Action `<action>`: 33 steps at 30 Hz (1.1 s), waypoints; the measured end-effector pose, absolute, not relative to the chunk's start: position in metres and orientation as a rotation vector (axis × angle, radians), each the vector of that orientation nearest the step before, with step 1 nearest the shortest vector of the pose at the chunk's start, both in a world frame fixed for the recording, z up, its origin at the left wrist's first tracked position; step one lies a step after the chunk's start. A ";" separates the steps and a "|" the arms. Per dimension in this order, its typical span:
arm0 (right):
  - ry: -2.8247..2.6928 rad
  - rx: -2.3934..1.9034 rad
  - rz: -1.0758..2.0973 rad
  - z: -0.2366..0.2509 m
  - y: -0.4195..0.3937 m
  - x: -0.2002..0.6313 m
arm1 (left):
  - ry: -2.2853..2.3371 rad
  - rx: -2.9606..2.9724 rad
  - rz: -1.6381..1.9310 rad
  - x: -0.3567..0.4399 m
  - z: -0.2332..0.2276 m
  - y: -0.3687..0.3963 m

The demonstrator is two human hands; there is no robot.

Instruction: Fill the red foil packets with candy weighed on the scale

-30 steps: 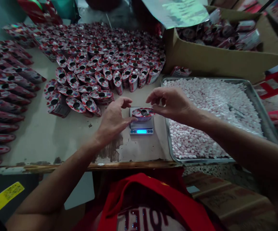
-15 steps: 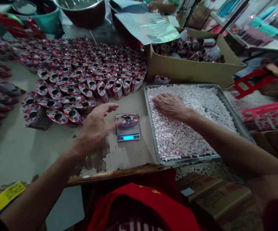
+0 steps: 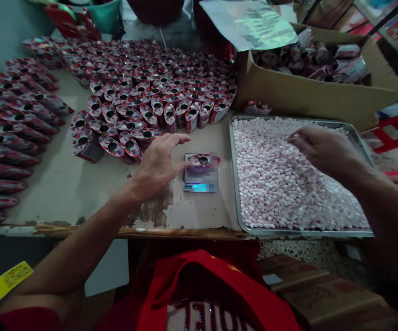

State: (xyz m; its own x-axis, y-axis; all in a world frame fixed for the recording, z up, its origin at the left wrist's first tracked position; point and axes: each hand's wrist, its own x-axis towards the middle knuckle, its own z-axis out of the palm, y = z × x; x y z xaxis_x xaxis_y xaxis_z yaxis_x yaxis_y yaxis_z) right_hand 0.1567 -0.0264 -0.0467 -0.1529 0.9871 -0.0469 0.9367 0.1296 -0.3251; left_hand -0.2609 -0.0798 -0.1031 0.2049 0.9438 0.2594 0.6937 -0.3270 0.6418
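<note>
A small digital scale [image 3: 200, 181] with a lit blue display sits near the table's front edge. On it stands an open red-and-white pouch [image 3: 202, 160]. My left hand [image 3: 157, 165] rests beside the scale with its fingers spread and the thumb against the pouch's left side. To the right lies a metal tray [image 3: 235, 184] filled with small pink and white candies [image 3: 281, 184]. My right hand [image 3: 323, 147] hovers over the tray's far right part with its fingers curled downward. Whether it holds candies is hidden.
Several open pouches [image 3: 150, 92] stand packed together behind the scale. Flat pouches [image 3: 5, 138] lie in rows at the left. A cardboard box [image 3: 305, 96] of packets sits behind the tray, a foil sheet [image 3: 250, 23] above it. A red stool [image 3: 395, 131] stands at right.
My right hand went from above the pouch on the scale into the tray, then slid to the tray's right side and lifted with curled fingers. My left hand stayed by the scale.
</note>
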 end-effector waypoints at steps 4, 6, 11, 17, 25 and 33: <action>-1.281 -1.807 1.338 -0.037 -0.033 0.165 | 1.520 2.121 0.816 -0.259 -0.101 -0.082; -1.111 -1.691 1.489 -0.036 -0.034 0.156 | 1.507 2.073 0.797 -0.259 -0.102 -0.085; -1.120 -1.478 1.632 -0.038 -0.033 0.089 | 1.464 1.897 0.796 -0.255 -0.109 -0.088; -0.812 -1.305 1.985 -0.043 -0.024 0.023 | 1.376 1.763 0.938 -0.234 -0.131 -0.085; -0.540 -1.427 1.820 -0.072 -0.038 0.052 | 1.211 2.383 1.152 -0.198 -0.097 -0.046; -0.085 -0.955 1.694 -0.087 -0.059 0.057 | 0.667 2.821 0.881 -0.121 -0.052 -0.023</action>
